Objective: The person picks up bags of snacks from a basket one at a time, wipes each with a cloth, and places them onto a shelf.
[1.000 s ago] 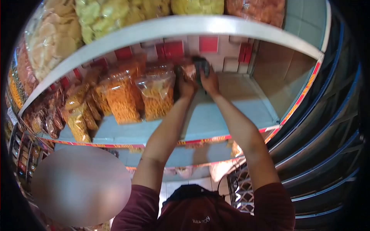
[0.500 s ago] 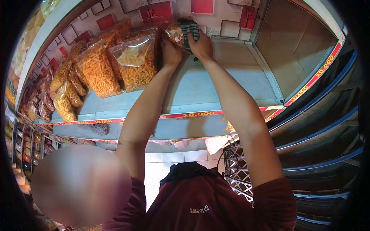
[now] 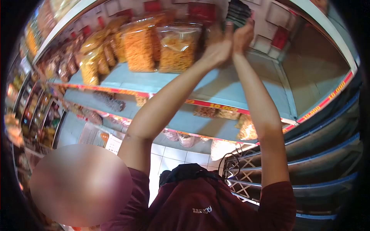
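My right hand (image 3: 243,36) is raised by the back wall of the shelf, its fingers closed on a dark green and black striped cloth (image 3: 238,14). Close beside it is my left hand (image 3: 219,48), smeared by motion, so its grip cannot be made out. A clear bag of yellow curly snacks (image 3: 178,52) stands upright to the left of my left hand. Next to that bag is a bag of orange snacks (image 3: 139,48). Whatever lies directly behind my left hand is hidden or blurred.
Smaller snack packets (image 3: 90,69) line the left of the shelf (image 3: 216,86). A red price strip (image 3: 223,106) runs along its front edge. Lower shelves hold more bags (image 3: 246,129). A brown side panel (image 3: 320,73) closes the right end, with blue-edged racks (image 3: 323,154) beyond.
Both hands have moved right in view, and the cloth has risen with my right hand. My left hand has left the small snack bag it was touching. The view has shifted, too.
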### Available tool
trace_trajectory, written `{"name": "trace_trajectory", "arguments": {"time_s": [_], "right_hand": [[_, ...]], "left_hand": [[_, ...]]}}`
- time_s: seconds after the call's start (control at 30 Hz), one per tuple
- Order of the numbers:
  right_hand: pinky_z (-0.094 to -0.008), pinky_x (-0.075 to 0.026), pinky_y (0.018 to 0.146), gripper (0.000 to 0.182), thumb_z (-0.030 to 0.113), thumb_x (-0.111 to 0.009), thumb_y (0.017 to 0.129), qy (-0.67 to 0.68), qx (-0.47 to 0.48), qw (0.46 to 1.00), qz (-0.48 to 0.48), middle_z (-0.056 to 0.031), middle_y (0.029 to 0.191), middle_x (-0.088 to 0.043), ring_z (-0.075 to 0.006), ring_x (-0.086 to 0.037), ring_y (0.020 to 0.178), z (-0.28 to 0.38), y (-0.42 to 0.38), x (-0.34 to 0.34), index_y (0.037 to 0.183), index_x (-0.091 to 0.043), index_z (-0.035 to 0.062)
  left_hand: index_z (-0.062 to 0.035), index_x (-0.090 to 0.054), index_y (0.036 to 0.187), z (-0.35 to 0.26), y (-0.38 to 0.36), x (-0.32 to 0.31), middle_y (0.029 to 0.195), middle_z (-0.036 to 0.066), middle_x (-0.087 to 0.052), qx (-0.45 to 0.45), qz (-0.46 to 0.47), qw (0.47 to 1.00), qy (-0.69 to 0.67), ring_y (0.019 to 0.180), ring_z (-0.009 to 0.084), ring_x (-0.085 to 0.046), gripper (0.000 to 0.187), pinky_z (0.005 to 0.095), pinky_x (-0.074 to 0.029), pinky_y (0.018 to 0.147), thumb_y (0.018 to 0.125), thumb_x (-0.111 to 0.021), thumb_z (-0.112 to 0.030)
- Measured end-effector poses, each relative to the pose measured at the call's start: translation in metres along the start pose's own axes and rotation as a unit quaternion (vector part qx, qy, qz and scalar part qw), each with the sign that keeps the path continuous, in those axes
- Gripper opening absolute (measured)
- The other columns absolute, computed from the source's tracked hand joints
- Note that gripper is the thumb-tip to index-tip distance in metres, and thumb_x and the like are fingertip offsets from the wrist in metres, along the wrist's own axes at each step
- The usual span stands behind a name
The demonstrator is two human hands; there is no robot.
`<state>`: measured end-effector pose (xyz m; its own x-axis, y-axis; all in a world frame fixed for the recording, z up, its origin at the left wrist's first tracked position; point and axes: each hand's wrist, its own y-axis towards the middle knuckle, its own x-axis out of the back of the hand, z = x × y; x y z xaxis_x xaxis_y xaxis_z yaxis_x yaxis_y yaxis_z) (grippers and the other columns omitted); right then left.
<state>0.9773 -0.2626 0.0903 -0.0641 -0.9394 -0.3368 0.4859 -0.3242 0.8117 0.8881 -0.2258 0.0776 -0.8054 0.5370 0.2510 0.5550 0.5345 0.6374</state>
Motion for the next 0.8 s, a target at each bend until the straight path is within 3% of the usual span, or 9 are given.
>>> {"name": "trace_trajectory", "arguments": {"time_s": [0.17,0.23,0.33,0.37,0.43,0.5,0.63,0.77,0.8], "right_hand": [[-0.0426,-0.046,0.075,0.035,0.028,-0.049,0.096,0.182,-0.165,0.953,0.175,-0.0180,0.081,-0.066,-0.0303,-0.061,0.080,0.105,-0.022,-0.013,0.087,-0.065,-0.0019],[-0.0418,-0.047,0.083,0.031,0.028,-0.055,0.095,0.185,-0.026,0.963,0.194,-0.0167,0.090,-0.065,-0.0309,-0.061,0.088,0.150,-0.043,-0.027,0.093,-0.066,-0.0006],[-0.0409,-0.046,0.094,0.044,0.037,-0.071,0.087,0.227,0.016,0.943,0.241,-0.0171,0.108,-0.064,-0.0322,-0.061,0.100,0.223,-0.086,-0.061,0.114,-0.063,0.0030],[-0.0330,-0.050,0.090,0.048,0.028,-0.072,0.088,0.221,0.064,0.937,0.263,-0.0149,0.118,-0.064,-0.0239,-0.064,0.101,0.249,-0.100,-0.070,0.126,-0.059,0.0013],[-0.0373,-0.043,0.101,0.058,0.032,-0.069,0.092,0.266,0.055,0.900,0.341,-0.0165,0.125,-0.057,-0.0242,-0.055,0.117,0.319,-0.136,-0.070,0.136,-0.046,0.0019],[-0.0428,-0.041,0.103,0.064,0.040,-0.072,0.087,0.395,0.064,0.845,0.356,-0.0170,0.124,-0.057,-0.0301,-0.054,0.118,0.364,-0.180,-0.095,0.134,-0.049,0.0029],[-0.0510,-0.029,0.113,0.083,0.055,-0.073,0.079,0.369,0.278,0.812,0.356,-0.0200,0.144,-0.049,-0.0394,-0.040,0.138,0.436,-0.259,-0.127,0.142,-0.048,0.0069],[-0.0542,-0.023,0.117,0.100,0.057,-0.076,0.076,0.491,0.195,0.733,0.430,-0.0194,0.155,-0.038,-0.0420,-0.030,0.145,0.507,-0.343,-0.145,0.153,-0.032,0.0094],[-0.0407,-0.047,0.098,0.078,0.045,-0.084,0.073,0.570,0.175,0.723,0.349,-0.0186,0.119,-0.061,-0.0331,-0.062,0.107,0.523,-0.370,-0.151,0.133,-0.052,0.0071]], "left_hand": [[0.0041,-0.047,0.134,-0.060,-0.039,0.086,0.127,0.028,-0.057,-0.035,-0.078,0.979,-0.187,0.119,0.0395,-0.055,0.063,0.0422,-0.038,0.106,0.100,-0.047,-0.049],[0.0025,-0.051,0.129,-0.064,-0.051,0.136,0.120,0.023,-0.062,-0.058,-0.109,0.968,-0.218,0.113,0.0349,-0.058,0.055,0.0398,-0.041,0.102,0.101,-0.049,-0.045],[-0.0028,-0.058,0.121,-0.062,-0.073,0.224,0.111,0.011,-0.065,-0.106,-0.155,0.954,-0.232,0.102,0.0265,-0.061,0.041,0.0383,-0.047,0.090,0.103,-0.046,-0.037],[-0.0038,-0.061,0.112,-0.060,-0.081,0.256,0.099,0.006,-0.068,-0.044,-0.167,0.933,-0.315,0.088,0.0149,-0.064,0.029,0.0287,-0.051,0.082,0.103,-0.047,-0.027],[-0.0058,-0.055,0.132,-0.048,-0.107,0.349,0.125,0.017,-0.062,0.049,-0.074,0.928,-0.362,0.110,0.0280,-0.063,0.038,0.0397,-0.054,0.091,0.101,-0.050,-0.026],[-0.0084,-0.059,0.120,-0.066,-0.136,0.411,0.100,0.005,-0.066,0.116,-0.156,0.917,-0.348,0.086,0.0168,-0.065,0.033,0.0312,-0.056,0.073,0.104,-0.042,-0.033],[-0.0069,-0.058,0.124,-0.063,-0.200,0.547,0.109,0.007,-0.067,0.131,-0.196,0.923,-0.303,0.094,0.0209,-0.067,0.037,0.0356,-0.057,0.082,0.104,-0.045,-0.035],[-0.0059,-0.061,0.117,-0.088,-0.273,0.634,0.094,0.003,-0.071,0.261,-0.201,0.928,-0.175,0.075,0.0121,-0.071,0.037,0.0222,-0.059,0.058,0.103,-0.043,-0.035],[-0.0057,-0.061,0.117,-0.091,-0.290,0.654,0.093,0.003,-0.072,0.288,-0.205,0.929,-0.110,0.074,0.0118,-0.071,0.038,0.0215,-0.059,0.058,0.104,-0.043,-0.036]]}}
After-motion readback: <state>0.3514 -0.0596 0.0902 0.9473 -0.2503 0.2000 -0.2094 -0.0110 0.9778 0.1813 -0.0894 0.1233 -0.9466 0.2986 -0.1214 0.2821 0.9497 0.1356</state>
